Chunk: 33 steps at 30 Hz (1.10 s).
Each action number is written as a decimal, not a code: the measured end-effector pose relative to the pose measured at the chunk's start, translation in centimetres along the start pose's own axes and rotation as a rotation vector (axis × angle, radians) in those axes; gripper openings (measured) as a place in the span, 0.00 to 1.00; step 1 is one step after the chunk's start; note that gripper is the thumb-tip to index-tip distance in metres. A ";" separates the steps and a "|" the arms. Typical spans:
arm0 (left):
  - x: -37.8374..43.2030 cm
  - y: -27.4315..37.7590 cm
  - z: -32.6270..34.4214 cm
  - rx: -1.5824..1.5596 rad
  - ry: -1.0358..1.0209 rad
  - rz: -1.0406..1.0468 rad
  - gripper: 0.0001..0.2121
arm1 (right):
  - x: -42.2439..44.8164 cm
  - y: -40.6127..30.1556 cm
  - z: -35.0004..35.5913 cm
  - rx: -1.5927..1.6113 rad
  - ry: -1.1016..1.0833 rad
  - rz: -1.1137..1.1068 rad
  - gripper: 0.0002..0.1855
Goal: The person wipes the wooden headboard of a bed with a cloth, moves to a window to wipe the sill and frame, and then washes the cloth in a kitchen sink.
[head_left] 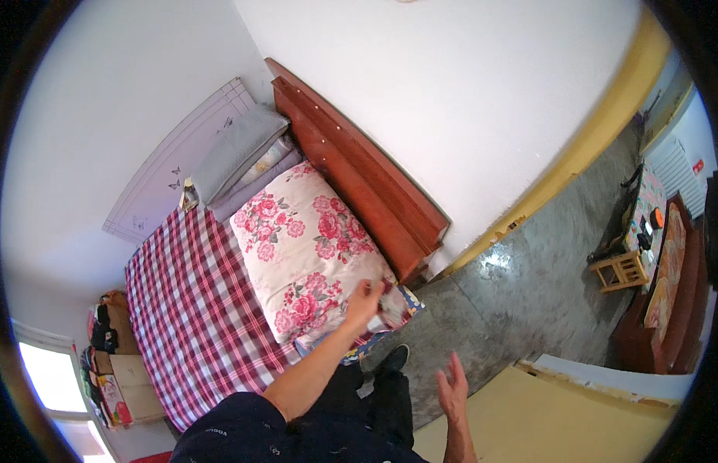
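Note:
A folded quilt (304,231) with pink roses on cream cloth lies on the bed, alongside the brown wooden headboard. My left hand (365,304) is at the quilt's near right corner with its fingers curled. Just beyond those fingers is a blurred whitish and brown piece of fabric (395,307); whether the hand grips it is hard to make out. Beneath that corner shows blue flowered cloth (365,347). My right hand (453,385) hangs over the concrete floor, fingers apart, holding nothing.
A red checked sheet (191,289) covers the bed. Grey pillows and folded bedding (243,153) are stacked by the wooden headboard (347,168). Cardboard boxes (130,379) stand beyond the bed's far left edge. To the right are a wooden stool (619,271), a table (648,202) and a sofa (674,289).

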<state>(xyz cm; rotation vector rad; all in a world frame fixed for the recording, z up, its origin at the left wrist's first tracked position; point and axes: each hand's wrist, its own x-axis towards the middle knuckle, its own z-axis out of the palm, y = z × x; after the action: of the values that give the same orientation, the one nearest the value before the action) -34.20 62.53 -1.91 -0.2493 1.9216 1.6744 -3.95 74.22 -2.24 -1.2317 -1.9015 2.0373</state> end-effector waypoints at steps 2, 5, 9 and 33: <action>-3.7 2.0 2.1 -0.056 -0.163 -0.054 0.16 | 3.0 -8.1 3.5 -0.051 -0.062 -0.257 0.35; -6.9 3.7 2.9 -0.002 -0.432 0.086 0.20 | 6.0 -14.0 8.0 -0.100 -0.081 -0.454 0.31; -7.2 10.3 -2.4 -0.077 -0.665 0.249 0.24 | 10.1 -17.4 10.3 -0.022 0.099 -0.522 0.26; 34.9 2.9 -29.8 0.665 0.802 0.581 0.28 | 29.1 -31.8 23.0 -1.315 0.514 -1.099 0.18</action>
<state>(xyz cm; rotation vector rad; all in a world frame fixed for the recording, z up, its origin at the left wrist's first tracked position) -72.97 42.49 -16.33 -0.0972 3.2853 1.1956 -51.18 79.32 9.08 -0.3549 -2.5925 -0.1423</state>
